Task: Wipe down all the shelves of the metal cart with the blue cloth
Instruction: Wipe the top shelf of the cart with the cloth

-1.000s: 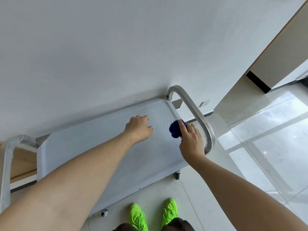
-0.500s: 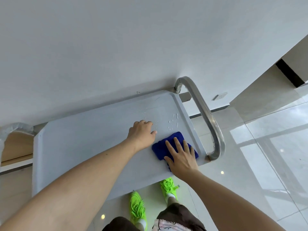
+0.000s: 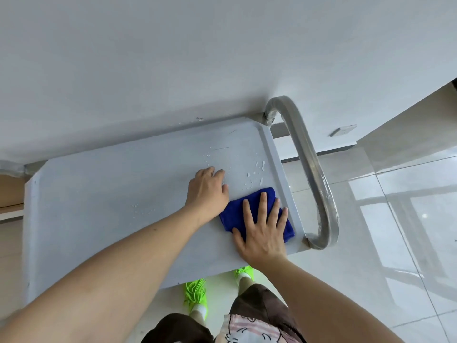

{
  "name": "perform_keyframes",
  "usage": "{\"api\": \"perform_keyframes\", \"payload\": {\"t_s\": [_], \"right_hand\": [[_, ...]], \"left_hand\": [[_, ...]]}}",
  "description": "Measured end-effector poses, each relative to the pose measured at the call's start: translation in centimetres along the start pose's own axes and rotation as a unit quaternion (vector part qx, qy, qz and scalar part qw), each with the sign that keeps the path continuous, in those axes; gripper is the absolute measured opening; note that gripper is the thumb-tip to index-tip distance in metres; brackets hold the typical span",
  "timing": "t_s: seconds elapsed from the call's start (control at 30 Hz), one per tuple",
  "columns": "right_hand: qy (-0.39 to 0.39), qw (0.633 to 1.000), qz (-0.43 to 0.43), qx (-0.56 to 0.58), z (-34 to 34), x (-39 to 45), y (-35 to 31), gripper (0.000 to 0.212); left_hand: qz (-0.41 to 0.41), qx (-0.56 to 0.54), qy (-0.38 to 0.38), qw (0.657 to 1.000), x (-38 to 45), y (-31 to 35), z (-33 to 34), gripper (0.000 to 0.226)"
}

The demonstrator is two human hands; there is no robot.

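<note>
At 3 o'clock on the top shelf [image 3: 111,199], the soft, light blue cloth [image 3: 237,210] lies under the flat, spread right hand [image 3: 262,231], best pressed by the palm, while the left hand [image 3: 207,191] rests with loosely curled fingers, holding nothing.

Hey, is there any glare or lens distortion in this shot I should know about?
Head view: window glare on the glossy floor at right; wide-angle bending curves the wall edge and cart; droplets glint near the cloth; hands stay sharp.
</note>
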State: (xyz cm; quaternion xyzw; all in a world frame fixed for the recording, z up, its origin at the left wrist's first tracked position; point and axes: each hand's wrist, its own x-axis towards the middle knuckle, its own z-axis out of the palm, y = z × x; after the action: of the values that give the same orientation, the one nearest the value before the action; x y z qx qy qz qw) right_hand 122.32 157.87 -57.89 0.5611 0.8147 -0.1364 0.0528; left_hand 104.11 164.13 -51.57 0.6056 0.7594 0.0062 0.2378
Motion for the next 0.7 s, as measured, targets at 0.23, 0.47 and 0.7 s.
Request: {"api": "perform_keyframes", "payload": {"t_s": [0.23,0.47,0.7], "right_hand": [[0.032,0.999,0.006,0.015,-0.1,2.9,0.1,0.080],[0.046,0.999,0.019,0.020,-1.1,9.0,-0.2,0.081],[0.043,0.998,0.041,0.012,-2.6,16.4,-1.1,0.082]], "left_hand": [[-0.026,0.027,0.051,0.998,0.6,-2.2,0.5,0.041],[-0.047,0.028,0.029,0.998,1.0,-3.4,1.1,0.050],[-0.049,0.034,0.003,0.998,0.8,-4.0,1.6,0.059]]}}
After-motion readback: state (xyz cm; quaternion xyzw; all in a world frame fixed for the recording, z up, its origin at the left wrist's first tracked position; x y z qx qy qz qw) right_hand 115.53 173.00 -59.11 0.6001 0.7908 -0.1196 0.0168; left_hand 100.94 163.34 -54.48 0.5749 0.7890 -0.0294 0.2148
